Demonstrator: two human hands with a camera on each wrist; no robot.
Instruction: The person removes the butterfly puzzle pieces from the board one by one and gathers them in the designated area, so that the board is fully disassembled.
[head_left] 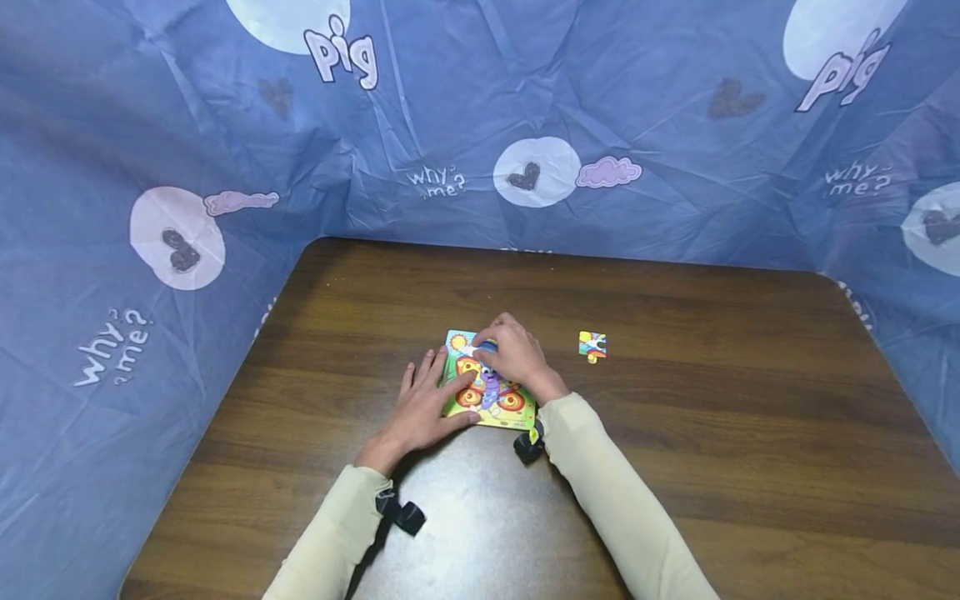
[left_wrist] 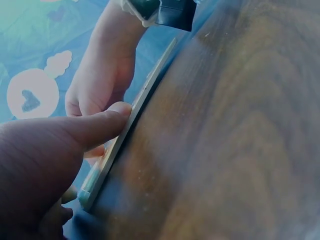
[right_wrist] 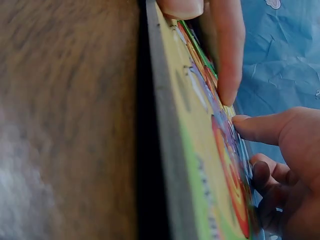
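Note:
A flat jigsaw puzzle board (head_left: 512,402) with a colourful butterfly picture lies on the table. My left hand (head_left: 423,408) spreads over its left side, thumb along the near edge and index finger on the picture. In the left wrist view, that thumb (left_wrist: 107,122) presses at the board's rim. At the far part of the board, my right hand (head_left: 516,350) bends over the picture. Its thumb and curled fingers pinch a blue puzzle piece (head_left: 487,344), mostly hidden by the hand. The right wrist view shows the right thumb (right_wrist: 262,129) right at the board's surface.
A loose puzzle piece (head_left: 592,343), yellow, blue and red, lies to the right of the board. Brown wood-grain table (head_left: 712,417) surrounds both. A blue printed cloth (head_left: 450,108) hangs behind the table and at its sides. Each wrist wears a black strap mount (head_left: 528,447).

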